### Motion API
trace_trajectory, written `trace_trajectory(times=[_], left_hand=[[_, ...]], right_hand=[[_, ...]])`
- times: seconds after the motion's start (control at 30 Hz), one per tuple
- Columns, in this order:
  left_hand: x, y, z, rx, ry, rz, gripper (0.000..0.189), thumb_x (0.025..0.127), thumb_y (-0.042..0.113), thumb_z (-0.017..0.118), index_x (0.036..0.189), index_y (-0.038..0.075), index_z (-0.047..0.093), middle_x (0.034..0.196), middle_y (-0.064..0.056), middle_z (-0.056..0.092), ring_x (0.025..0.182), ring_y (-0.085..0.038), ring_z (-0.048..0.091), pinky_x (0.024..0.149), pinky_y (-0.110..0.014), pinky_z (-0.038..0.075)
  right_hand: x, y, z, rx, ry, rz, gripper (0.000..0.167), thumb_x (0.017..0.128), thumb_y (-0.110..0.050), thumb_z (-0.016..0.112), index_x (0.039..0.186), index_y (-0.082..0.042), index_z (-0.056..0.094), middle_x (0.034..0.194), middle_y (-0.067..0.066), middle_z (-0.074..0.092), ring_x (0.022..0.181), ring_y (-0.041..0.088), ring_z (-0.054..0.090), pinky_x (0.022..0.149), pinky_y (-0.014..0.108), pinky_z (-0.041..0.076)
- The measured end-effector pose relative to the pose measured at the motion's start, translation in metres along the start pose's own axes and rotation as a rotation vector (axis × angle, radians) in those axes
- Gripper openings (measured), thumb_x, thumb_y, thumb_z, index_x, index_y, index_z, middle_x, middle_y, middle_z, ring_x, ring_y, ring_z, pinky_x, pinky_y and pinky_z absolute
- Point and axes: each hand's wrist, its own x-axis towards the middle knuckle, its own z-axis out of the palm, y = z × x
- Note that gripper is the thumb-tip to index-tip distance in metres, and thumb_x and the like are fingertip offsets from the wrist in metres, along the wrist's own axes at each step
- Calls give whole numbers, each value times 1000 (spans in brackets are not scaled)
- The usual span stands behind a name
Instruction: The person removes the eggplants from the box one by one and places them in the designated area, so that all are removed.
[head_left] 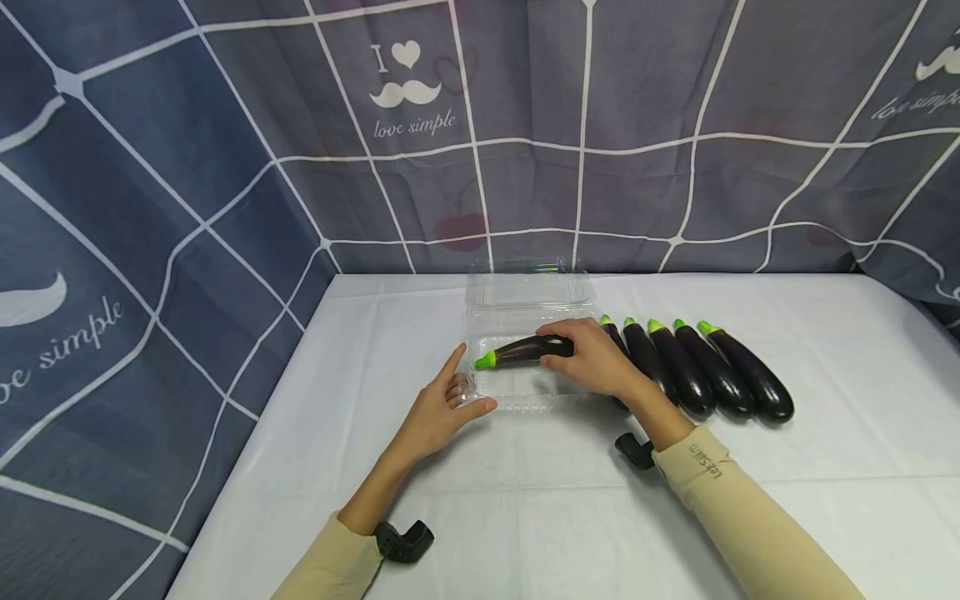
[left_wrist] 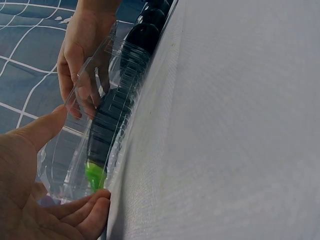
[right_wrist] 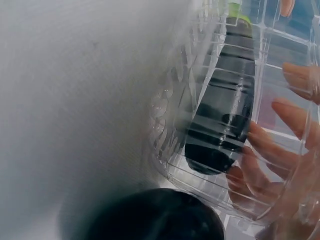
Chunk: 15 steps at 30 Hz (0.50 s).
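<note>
A clear plastic clamshell container (head_left: 517, 385) lies on the table with its lid (head_left: 528, 290) folded back. Inside its tray, a dark purple eggplant (head_left: 522, 349) lies crosswise, green stem end to the left. My right hand (head_left: 592, 357) grips the eggplant's thick end from above, fingers on the far side and thumb on the near side. At the container's left end, my left hand (head_left: 438, 412) holds the near corner, thumb along the front and fingers against the side. Through the clear wall, the right wrist view shows the eggplant (right_wrist: 225, 105) and curved fingers beside it.
Right of the container, several eggplants (head_left: 720, 371) lie side by side, stems away from me; the right forearm partly covers the nearest ones. White cloth (head_left: 525, 517) covers the table. A grey curtain (head_left: 637, 192) with white lines hangs behind and to the left.
</note>
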Motion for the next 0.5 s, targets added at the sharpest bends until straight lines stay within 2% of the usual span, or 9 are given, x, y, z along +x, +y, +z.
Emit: trace_trajectory(times=[0.1, 0.2, 0.37, 0.5], left_hand=[[1, 0, 0, 2, 4, -5, 98, 85, 42, 79, 160, 27, 18, 145, -19, 44, 134, -25, 44, 107, -35, 41], [1, 1, 1, 7, 6, 1, 98, 84, 42, 79, 160, 27, 19, 144, -18, 46, 133, -24, 45, 107, -35, 41], [1, 1, 0, 7, 5, 5, 98, 85, 42, 78, 160, 26, 18, 143, -18, 46, 132, -25, 45, 108, -35, 41], [1, 1, 0, 12, 8, 2, 97, 85, 41, 78, 160, 26, 18, 144, -19, 45, 132, -26, 45, 107, -34, 41]], right_hand=[[-1, 0, 0, -10, 7, 17, 43, 86, -11, 76, 126, -1, 66, 126, 14, 64, 124, 39, 46, 104, 55, 34], [-2, -1, -1, -23, 0, 14, 43, 85, -9, 76, 126, -1, 66, 123, 15, 65, 120, 39, 48, 101, 55, 37], [-5, 0, -2, -10, -58, 12, 44, 87, -7, 74, 130, -3, 63, 125, 16, 59, 115, 38, 55, 94, 55, 45], [-6, 0, -2, -7, -121, 1, 48, 88, -7, 74, 135, -7, 61, 133, 15, 54, 121, 36, 53, 97, 55, 45]])
